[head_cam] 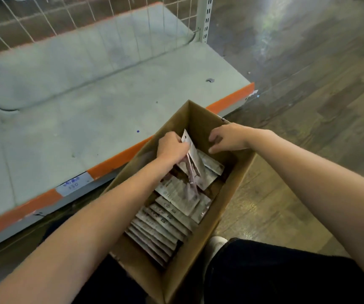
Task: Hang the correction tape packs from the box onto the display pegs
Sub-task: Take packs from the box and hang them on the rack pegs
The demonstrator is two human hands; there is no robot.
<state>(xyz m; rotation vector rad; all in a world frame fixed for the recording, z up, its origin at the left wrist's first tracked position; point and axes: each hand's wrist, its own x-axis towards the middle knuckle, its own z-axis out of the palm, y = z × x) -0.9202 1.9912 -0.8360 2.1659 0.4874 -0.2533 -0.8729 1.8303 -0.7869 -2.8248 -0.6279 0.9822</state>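
A brown cardboard box (pixel 200 119) stands on the floor in front of me, holding several flat correction tape packs (pixel 165 218) in a row, with a few lying loose at the far end. My left hand (pixel 172 145) is inside the box, closed on a small bunch of correction tape packs (pixel 193 159) lifted upright above the others. My right hand (pixel 229 138) hovers over the box's far right side with curled, spread fingers and nothing in it. No display pegs are visible.
A pale grey bottom shelf (pixel 89 102) with an orange front strip (pixel 119 159) lies to the left of the box. A white wire grid panel (pixel 89 14) and a slotted upright (pixel 205 18) stand behind it. Wood-look floor (pixel 308 106) lies to the right. My dark-trousered knee (pixel 286 273) and white shoe (pixel 217 241) are beside the box.
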